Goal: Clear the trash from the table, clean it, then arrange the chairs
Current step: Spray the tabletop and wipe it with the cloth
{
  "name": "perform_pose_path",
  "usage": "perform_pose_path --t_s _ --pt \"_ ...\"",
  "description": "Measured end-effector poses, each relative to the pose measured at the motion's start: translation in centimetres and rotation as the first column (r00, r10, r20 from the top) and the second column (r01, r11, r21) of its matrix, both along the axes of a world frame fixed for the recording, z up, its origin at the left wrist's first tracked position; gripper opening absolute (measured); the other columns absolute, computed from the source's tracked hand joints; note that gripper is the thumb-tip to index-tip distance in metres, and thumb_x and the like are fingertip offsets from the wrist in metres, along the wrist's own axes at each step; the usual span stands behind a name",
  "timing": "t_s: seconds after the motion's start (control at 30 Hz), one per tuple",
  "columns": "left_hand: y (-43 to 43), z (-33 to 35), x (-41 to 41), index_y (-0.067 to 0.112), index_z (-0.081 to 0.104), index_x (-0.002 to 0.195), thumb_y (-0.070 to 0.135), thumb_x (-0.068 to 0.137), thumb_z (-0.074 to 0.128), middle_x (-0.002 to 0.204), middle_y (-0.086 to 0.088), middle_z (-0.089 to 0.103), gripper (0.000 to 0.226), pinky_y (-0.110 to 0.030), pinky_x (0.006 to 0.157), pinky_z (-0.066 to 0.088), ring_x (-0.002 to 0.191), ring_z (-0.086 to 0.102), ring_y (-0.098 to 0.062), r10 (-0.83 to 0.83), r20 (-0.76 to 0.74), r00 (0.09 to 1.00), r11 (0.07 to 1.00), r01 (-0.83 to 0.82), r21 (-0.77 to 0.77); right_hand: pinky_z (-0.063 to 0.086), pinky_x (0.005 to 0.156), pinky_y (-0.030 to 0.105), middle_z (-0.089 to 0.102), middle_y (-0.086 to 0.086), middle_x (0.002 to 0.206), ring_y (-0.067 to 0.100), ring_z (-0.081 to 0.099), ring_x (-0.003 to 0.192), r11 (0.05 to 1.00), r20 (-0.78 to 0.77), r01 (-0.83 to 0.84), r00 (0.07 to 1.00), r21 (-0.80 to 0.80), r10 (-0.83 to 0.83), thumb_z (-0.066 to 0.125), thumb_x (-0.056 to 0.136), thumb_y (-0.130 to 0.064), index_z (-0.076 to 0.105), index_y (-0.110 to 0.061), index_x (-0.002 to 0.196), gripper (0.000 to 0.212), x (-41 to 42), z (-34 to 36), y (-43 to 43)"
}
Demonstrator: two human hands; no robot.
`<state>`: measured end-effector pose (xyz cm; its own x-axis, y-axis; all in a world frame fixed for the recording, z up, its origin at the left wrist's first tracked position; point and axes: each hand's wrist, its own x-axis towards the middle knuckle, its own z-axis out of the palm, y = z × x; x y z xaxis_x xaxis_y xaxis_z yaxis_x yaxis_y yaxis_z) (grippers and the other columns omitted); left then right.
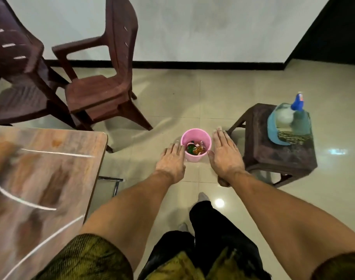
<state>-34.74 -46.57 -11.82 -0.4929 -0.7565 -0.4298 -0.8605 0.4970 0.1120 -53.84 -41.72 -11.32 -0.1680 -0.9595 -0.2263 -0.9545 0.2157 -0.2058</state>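
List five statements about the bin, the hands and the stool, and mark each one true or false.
1. The pink bin stands on the floor. True.
2. The bin is empty. False: coloured wrappers lie in it.
3. The spray bottle stands on the stool. True.
4. The left hand grips the bin's rim. False: its fingers are straight and hold nothing.
5. The right hand is curled into a fist. False: its fingers are straight.
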Motion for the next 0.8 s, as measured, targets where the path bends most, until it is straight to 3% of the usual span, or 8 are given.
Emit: perform_pose_path --t_s 0.2,0.47,0.67,0.8 --pt "-0.1 5.8 -2.8 0.008 0.010 0.160 0.035 0.101 0.048 0.169 -0.016 0.006 0.075 -0.044 0.127 0.011 0.156 0.006 -0.033 -0.080 -0.120 0.990 0.991 0.066 -0.119 0.005 0.125 0.035 -0.008 0.006 0.167 0.019 -0.004 0.154 0.991 -0.062 0.103 0.992 -0.086 -0.109 0.029 0.106 -0.041 0.001 -0.012 0.159 0.066 -2.6 4.9 5.4" --pt "0.1 8.6 -12.1 0.010 0.010 0.159 0.034 0.102 0.047 0.169 -0.016 0.005 0.073 -0.046 0.128 0.011 0.156 0.005 -0.033 -0.250 -0.156 0.956 0.959 0.222 -0.177 0.012 0.125 0.037 -0.003 0.007 0.168 0.020 -0.001 0.154 0.942 -0.063 0.287 0.951 -0.176 -0.302 0.035 0.104 -0.039 0.006 -0.012 0.160 0.068 -8.7 7.2 10.3" --pt "1.6 7.6 -19.6 0.011 0.008 0.161 0.034 0.102 0.047 0.170 -0.014 0.002 0.074 -0.047 0.128 0.009 0.156 0.004 -0.033 -0.361 -0.164 0.918 0.930 0.340 -0.143 0.014 0.124 0.037 0.001 0.002 0.168 0.019 0.003 0.154 0.901 -0.006 0.421 0.906 -0.103 -0.424 0.036 0.104 -0.037 0.010 -0.016 0.159 0.064 -14.2 5.6 12.2" --pt "0.8 4.4 -27.8 0.013 0.005 0.162 0.035 0.102 0.049 0.170 -0.013 -0.001 0.077 -0.045 0.128 0.008 0.157 0.001 -0.032 -0.372 -0.147 0.917 0.928 0.367 -0.059 0.017 0.122 0.036 0.010 0.000 0.167 0.019 0.008 0.153 0.913 -0.008 0.407 0.913 0.010 -0.407 0.040 0.103 -0.030 0.032 -0.018 0.154 0.053 -22.0 2.8 10.9"
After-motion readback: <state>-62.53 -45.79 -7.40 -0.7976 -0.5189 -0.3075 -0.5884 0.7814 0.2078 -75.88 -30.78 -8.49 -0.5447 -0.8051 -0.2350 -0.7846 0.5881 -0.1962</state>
